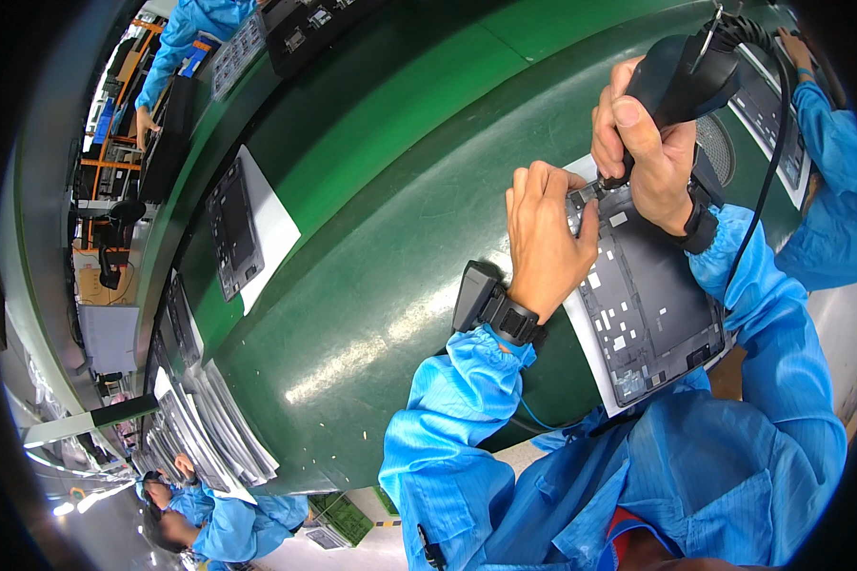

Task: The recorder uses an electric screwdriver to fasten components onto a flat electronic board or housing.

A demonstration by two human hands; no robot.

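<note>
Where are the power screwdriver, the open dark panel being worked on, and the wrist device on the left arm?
Power screwdriver [681,71], head view, on its black body.
Dark panel [652,319], head view, on its inner face.
Wrist device [474,297], head view, on its black housing.
</note>
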